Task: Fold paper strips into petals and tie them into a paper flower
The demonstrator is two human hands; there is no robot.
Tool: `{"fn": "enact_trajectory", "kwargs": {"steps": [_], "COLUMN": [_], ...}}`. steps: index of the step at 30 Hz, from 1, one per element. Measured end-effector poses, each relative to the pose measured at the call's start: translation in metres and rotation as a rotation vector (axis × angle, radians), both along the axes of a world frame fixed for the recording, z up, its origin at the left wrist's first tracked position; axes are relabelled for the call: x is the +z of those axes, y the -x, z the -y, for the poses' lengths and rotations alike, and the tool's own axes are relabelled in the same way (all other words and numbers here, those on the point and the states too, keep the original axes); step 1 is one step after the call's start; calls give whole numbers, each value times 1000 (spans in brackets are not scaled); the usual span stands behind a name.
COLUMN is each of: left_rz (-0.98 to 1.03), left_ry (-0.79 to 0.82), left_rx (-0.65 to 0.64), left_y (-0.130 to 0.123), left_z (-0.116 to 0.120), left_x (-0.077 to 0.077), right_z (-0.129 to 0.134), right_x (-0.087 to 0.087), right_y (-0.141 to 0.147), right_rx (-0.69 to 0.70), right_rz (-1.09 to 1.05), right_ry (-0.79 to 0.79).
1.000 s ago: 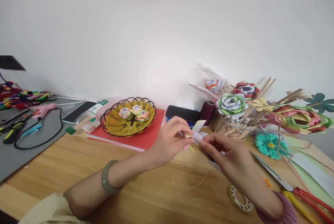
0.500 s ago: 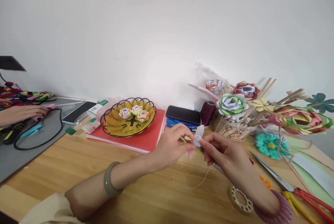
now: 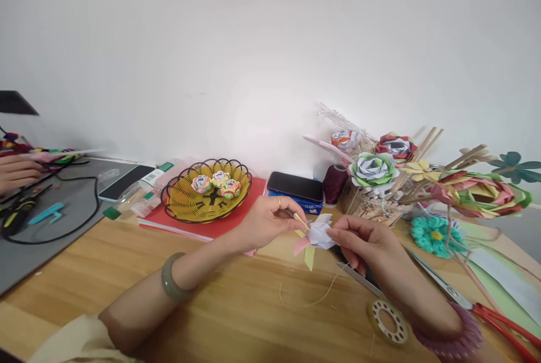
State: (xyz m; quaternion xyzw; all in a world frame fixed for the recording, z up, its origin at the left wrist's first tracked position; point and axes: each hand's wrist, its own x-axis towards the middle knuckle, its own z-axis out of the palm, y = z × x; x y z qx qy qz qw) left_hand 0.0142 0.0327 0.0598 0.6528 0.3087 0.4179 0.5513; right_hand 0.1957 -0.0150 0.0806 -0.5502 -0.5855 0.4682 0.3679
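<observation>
Left hand (image 3: 268, 221): thumb and fingers pinching a yellow-edged flap of the folded paper piece (image 3: 320, 234). Right hand (image 3: 363, 239): thumb and fingertips gripping its white body from the other side. Piece is held up over the wooden table (image 3: 236, 306), in front of the blue box (image 3: 315, 205) — pink flap (image 3: 301, 245) and yellow flap (image 3: 309, 259) hanging free below.

To do this bit well, I'd say: anchor with the right, light pinch only, so the white folds don't crush. Left works one flap at a time, near its base rather than by the tip; small, even pressure so the paper doesn't crease or tear. Keep the loose flaps out from under my fingers. Can't tell what the fingertips hide at the centre, so better to turn it and check than to force it.

Vs half a second ago: more of the white body shows, and the lower flaps stick out further from it. The co-worker's hand (image 3: 19, 174) was on the pink tool; now it's further left, by a long pale strip — can't tell exactly what it grips. The small paper flowers (image 3: 220, 178) still sit in the woven basket (image 3: 190, 199).
</observation>
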Motion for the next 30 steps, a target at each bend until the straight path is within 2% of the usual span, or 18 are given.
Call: {"fn": "enact_trajectory", "kwargs": {"steps": [4,10,18,22,24,28,30], "left_rz": [8,-40,-70,35,119,247,287], "left_ry": [-75,-160,-123,-107,-108,-79,-28], "left_rx": [-23,28,77,47,-11,-67,-101], "left_y": [4,6,5,4,4,2,1], "left_z": [-4,-5,-6,-10,-14,-20,-20], "left_x": [-1,3,3,-4,-8,-15,-18], "right_z": [1,4,6,9,9,7,4], "right_x": [0,0,0,-1,-1,1,0], "right_y": [2,2,3,1,-1,-3,-3], "right_rx": [-9,-1,5,5,-36,-274,-309], "right_rz": [-29,0,75,115,112,33,44], "right_ry": [14,-33,-96,-121,-167,-403,-457]}}
